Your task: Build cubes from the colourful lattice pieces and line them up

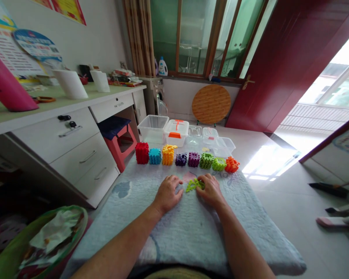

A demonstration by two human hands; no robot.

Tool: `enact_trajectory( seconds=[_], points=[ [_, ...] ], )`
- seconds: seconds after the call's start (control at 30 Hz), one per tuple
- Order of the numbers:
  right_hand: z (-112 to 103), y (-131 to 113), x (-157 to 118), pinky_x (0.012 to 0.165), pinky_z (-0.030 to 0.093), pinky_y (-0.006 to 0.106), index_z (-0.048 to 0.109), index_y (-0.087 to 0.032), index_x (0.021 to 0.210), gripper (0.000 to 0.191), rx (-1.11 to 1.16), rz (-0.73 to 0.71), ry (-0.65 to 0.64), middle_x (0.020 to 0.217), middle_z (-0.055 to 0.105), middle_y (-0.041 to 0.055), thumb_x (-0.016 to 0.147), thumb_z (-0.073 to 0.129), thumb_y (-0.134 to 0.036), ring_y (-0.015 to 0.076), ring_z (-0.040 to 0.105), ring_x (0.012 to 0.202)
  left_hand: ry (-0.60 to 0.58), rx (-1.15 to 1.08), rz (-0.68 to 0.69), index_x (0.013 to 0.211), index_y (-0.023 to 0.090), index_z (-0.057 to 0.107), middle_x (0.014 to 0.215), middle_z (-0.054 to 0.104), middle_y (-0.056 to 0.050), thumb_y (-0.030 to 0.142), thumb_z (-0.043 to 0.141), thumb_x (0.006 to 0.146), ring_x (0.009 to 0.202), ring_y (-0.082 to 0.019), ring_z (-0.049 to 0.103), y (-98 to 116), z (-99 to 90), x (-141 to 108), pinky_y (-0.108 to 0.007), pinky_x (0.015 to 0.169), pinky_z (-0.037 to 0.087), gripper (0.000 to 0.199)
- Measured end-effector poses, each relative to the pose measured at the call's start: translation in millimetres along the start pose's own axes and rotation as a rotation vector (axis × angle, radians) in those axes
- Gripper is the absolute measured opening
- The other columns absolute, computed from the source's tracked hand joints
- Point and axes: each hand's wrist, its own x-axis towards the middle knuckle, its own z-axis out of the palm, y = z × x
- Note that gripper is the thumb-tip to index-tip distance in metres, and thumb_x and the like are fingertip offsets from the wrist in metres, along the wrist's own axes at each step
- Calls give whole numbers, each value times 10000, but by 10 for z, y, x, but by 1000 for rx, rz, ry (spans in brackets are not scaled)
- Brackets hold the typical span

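Flat lime-green interlocking pieces point(192, 185) lie on the cloth-covered table between my hands. The fingers and thumb of my right hand point(211, 190) close on their right side. My left hand point(169, 193) rests just left of them, fingers apart and slightly bent, holding nothing. Beyond my hands stands a row of bumpy, toothed-edge block cubes: red point(142, 153), light blue point(155, 156), yellow point(168, 155), dark blue point(181, 159), purple point(193, 159), green point(206, 161), lime-green point(219, 164) and orange point(232, 164).
Behind the row sit an open clear bin point(153, 133), a clear box with orange latches point(176, 131) and smaller clear containers point(209, 134). A red stool point(120, 147) and white desk point(55, 143) stand left. A waste basket point(83, 223) is at lower left.
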Motion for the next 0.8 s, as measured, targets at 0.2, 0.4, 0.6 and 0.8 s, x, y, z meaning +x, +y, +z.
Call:
enact_trajectory(
  seconds=[0.2,0.4,0.6,0.8],
  points=[
    [41,-94,-4,807,400,320,650,-160,962,244,155,-77,55,898,567,63,728,598,-202,208,510,869,-44,14,28,1097,186,628,1081,601,-80,368,717,729,1034,-255,532,2,-10,-23,-399,922,431,420],
    [62,-93,12,823,429,337,630,-182,944,215,229,-133,138,911,581,58,739,565,-180,205,535,880,-36,51,2,956,188,663,1011,612,-69,349,665,795,993,-238,533,13,26,5,-380,893,429,228],
    [68,-90,33,750,441,307,617,-185,888,159,289,-132,160,843,587,42,754,531,-188,180,549,792,-42,40,18,903,185,675,944,628,-55,235,574,862,938,-210,540,-40,33,33,-347,865,428,121],
    [51,-115,33,748,452,306,611,-167,961,227,329,-100,220,857,580,50,752,554,-236,179,546,790,-18,-48,11,907,179,663,936,633,-64,255,489,902,931,-206,540,-42,-92,59,-348,869,424,190]
  ],
)
